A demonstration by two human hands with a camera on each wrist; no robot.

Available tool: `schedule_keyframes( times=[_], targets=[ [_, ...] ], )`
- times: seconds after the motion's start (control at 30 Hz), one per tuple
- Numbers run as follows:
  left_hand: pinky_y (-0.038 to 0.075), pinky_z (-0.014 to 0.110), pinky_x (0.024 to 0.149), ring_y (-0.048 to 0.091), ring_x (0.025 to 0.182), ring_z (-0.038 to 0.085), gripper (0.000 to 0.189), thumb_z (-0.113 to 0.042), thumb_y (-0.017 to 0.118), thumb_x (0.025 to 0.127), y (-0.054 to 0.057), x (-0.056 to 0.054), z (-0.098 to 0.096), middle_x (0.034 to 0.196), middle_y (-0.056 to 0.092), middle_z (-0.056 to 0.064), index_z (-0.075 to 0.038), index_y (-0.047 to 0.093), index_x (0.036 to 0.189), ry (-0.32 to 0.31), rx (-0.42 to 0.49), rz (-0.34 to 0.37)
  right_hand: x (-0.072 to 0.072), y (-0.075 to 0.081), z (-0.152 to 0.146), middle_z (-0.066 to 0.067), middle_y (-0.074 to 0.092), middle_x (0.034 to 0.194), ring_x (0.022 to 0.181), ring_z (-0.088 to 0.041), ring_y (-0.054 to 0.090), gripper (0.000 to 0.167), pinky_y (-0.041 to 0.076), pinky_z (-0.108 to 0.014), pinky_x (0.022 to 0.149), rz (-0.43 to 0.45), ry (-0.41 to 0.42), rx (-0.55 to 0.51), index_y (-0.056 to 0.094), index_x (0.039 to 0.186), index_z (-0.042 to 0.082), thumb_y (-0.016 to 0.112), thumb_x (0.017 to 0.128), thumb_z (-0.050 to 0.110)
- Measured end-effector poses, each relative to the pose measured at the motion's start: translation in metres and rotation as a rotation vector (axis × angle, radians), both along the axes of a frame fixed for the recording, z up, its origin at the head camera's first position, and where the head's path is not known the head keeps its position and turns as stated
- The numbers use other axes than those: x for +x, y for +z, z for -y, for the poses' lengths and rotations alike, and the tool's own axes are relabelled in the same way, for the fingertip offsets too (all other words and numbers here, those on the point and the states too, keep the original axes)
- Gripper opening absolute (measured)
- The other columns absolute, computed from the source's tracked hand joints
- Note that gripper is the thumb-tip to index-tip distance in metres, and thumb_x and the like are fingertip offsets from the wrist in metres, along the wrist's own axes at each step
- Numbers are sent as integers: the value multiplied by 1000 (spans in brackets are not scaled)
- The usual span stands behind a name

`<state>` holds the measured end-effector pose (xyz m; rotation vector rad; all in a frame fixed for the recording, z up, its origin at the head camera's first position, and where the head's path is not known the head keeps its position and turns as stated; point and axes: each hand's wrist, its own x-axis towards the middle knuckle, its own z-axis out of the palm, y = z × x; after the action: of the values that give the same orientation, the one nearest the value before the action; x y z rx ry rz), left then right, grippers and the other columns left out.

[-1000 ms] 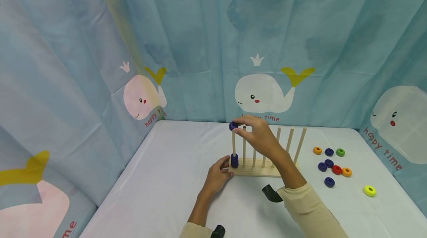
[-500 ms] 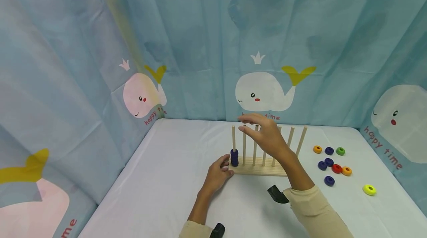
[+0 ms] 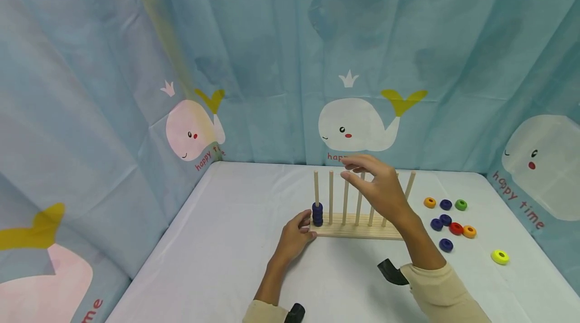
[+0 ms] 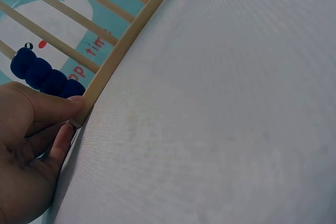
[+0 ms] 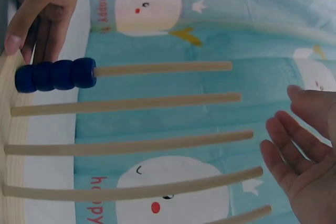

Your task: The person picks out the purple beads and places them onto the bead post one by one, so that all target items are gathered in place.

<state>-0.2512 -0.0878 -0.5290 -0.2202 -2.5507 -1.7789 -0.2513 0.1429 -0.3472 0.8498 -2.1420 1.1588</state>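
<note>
A wooden peg rack (image 3: 358,232) stands on the table, its upright pegs in a row. Several dark blue beads (image 3: 317,215) are stacked at the bottom of its leftmost peg; the upper part of that peg is bare. My left hand (image 3: 292,240) pinches the left end of the rack's base, thumb against the front edge in the left wrist view, right beside the bead stack (image 4: 44,74). Above the middle pegs hovers my right hand (image 3: 380,189), holding nothing, thumb and fingers apart. In the right wrist view its fingers (image 5: 286,145) lie just beyond the peg tips.
Loose beads lie on the white table right of the rack: several blue ones (image 3: 446,245), a red one (image 3: 456,229), orange ones (image 3: 429,203), a green one (image 3: 461,205) and a yellow one (image 3: 500,257). A blue whale-print curtain (image 3: 272,61) hangs behind.
My right hand let go of a blue bead at the top of the leftmost peg, and it dropped onto the stack. That hand then moved right, while my left hand stayed on the base.
</note>
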Motion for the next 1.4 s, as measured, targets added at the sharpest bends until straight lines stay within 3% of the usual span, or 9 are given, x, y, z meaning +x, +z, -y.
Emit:
schedule_keyframes(
  times=[0.13, 0.4, 0.67, 0.9, 1.17, 1.4],
  targets=[
    [50, 28, 93, 59, 110, 19, 63, -5, 74, 82, -1, 0, 0, 128, 60, 5, -12, 52, 140, -2, -3, 5, 5, -2, -10, 8, 65, 112, 98, -12, 63, 31, 53, -28, 84, 5, -25, -5, 68, 120, 19, 72, 89, 17],
    [50, 28, 93, 59, 112, 19, 64, -5, 74, 82, -3, -1, 1, 129, 59, 6, -12, 52, 141, -9, 2, 7, 20, -6, -24, -5, 67, 107, 94, -17, 63, 30, 54, -31, 80, 28, -72, -11, 69, 115, 9, 71, 87, 3],
    [51, 29, 93, 59, 113, 21, 64, -3, 74, 81, -1, 1, 2, 131, 58, 10, -11, 52, 140, -5, 7, -1, 18, -28, -47, 6, 66, 107, 97, -10, 61, 31, 51, -18, 81, 56, -102, -12, 69, 119, 18, 72, 89, 12],
    [50, 28, 95, 58, 115, 20, 64, -5, 73, 82, -2, -1, 1, 131, 58, 9, -12, 51, 141, -16, 4, 1, 24, -43, -70, 4, 66, 108, 96, -7, 59, 30, 50, -18, 79, 95, -139, 17, 69, 119, 16, 71, 89, 12],
    [50, 29, 94, 58, 113, 19, 64, -5, 74, 82, -2, -1, 0, 131, 59, 8, -12, 51, 141, -2, 0, 1, 30, -60, -92, -2, 67, 106, 93, -10, 58, 30, 47, -13, 79, 128, -172, 19, 69, 114, 9, 72, 86, 2],
    [51, 28, 93, 60, 110, 18, 64, -4, 73, 82, -2, 0, 0, 128, 60, 7, -13, 51, 141, 3, -14, 13, 34, -72, -113, 3, 66, 108, 96, -7, 58, 30, 47, -13, 79, 178, -196, 48, 68, 116, 19, 72, 88, 10]
  ],
)
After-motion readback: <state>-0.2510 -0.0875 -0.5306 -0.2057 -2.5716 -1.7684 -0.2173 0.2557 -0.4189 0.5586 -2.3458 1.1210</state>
